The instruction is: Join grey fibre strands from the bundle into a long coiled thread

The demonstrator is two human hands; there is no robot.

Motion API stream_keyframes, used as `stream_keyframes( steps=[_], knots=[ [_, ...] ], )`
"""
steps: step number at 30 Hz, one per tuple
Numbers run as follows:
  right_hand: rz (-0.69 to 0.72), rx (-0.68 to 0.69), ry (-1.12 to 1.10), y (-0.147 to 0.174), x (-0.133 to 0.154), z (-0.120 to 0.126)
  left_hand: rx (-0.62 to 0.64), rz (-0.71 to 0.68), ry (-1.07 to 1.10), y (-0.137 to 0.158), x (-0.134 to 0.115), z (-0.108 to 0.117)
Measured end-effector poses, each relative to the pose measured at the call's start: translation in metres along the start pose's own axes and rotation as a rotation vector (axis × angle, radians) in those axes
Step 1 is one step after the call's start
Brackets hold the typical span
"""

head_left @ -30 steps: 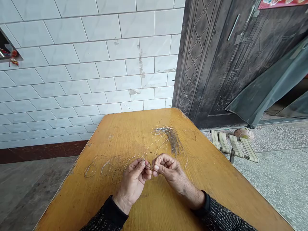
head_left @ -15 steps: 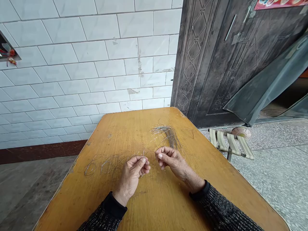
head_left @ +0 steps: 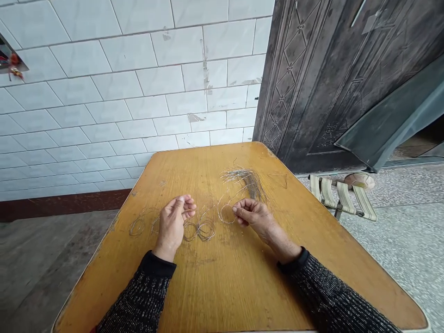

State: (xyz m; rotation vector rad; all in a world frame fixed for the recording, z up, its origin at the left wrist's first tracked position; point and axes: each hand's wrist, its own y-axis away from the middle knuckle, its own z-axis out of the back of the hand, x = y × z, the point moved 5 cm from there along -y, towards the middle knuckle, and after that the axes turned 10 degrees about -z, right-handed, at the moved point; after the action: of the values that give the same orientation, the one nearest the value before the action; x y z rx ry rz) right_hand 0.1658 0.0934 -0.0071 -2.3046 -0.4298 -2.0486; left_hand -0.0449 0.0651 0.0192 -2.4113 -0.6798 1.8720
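My right hand (head_left: 255,216) pinches a thin wire loop (head_left: 222,220) between thumb and fingers, a little above the table. Off to the left, my left hand (head_left: 173,217) is raised with its fingers loosely bent and apart, and no wire shows in it. Coiled wire rings (head_left: 207,230) lie on the wooden table (head_left: 215,286) between the hands. Another wire coil (head_left: 137,226) rests at the far left, and my left hand partly covers the coils beside it. Beyond my right hand is a bundle of loose wires (head_left: 255,185), bent at its far end.
A bent piece of wire (head_left: 281,178) lies near the table's right side. White wall tiles (head_left: 145,106) stand behind the table, with a dark carved door (head_left: 312,92) at the right. A folding stool (head_left: 342,196) with striped straps is on the floor to the right.
My hands have moved apart. The left hand went left and let go of the wire; the loop is now in my right hand alone. The view has tilted downward slightly.
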Motion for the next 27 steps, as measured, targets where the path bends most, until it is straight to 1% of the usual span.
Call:
stream_keyframes(
  steps=[2, 4, 11, 17, 19, 24, 27],
  knots=[
    [-0.019, -0.007, 0.013, -0.002, -0.004, 0.0, -0.054, -0.032, 0.006, -0.006, -0.002, 0.007],
    [-0.041, -0.001, 0.017, -0.002, -0.008, -0.002, -0.069, -0.054, 0.003, -0.007, -0.002, 0.009],
    [-0.127, -0.006, 0.022, -0.001, -0.018, -0.011, -0.057, -0.061, -0.032, -0.004, 0.001, 0.005],
    [-0.143, -0.001, 0.003, -0.001, -0.02, -0.017, -0.05, -0.064, -0.098, -0.006, 0.003, 0.007],
    [-0.139, -0.003, -0.014, -0.001, -0.02, -0.017, -0.009, -0.038, -0.131, -0.006, 0.007, 0.005],
    [-0.112, -0.025, -0.055, 0.0, -0.016, -0.015, 0.248, 0.103, -0.228, 0.003, 0.015, -0.009],
    [-0.106, -0.032, -0.08, 0.001, -0.013, -0.015, 0.348, 0.192, -0.209, 0.012, 0.018, -0.016]
  ],
)
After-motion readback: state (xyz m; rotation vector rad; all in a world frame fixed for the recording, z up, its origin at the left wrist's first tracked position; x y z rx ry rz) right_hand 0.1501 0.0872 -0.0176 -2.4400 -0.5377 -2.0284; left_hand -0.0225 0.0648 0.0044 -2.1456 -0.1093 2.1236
